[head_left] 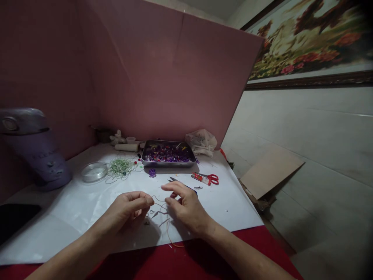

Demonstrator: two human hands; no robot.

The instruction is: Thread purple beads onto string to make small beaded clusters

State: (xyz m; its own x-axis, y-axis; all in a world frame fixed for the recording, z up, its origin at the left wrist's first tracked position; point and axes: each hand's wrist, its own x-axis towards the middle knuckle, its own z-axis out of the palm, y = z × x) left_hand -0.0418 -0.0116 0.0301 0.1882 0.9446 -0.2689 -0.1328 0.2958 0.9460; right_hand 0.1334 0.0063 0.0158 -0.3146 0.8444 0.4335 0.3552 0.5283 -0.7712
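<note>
Near the front of the white sheet, my left hand is closed, thumb and forefinger pinching a thin brown cord. The cord curves from those fingertips toward my right thumb, and a length hangs in an arc over the red edge. My right hand hovers beside it, forefinger stretched out and apart from the thumb; its other fingers are curled and partly hidden. Small grey scraps lie beneath the hands. Dark-handled scissors are partly covered by my right hand.
Behind the hands stands a metal tray of mostly purple beads, with a purple bead cluster before it. Red-handled scissors lie right. Green threads, a clear round dish and a purple bottle stand left; a pink panel rises behind.
</note>
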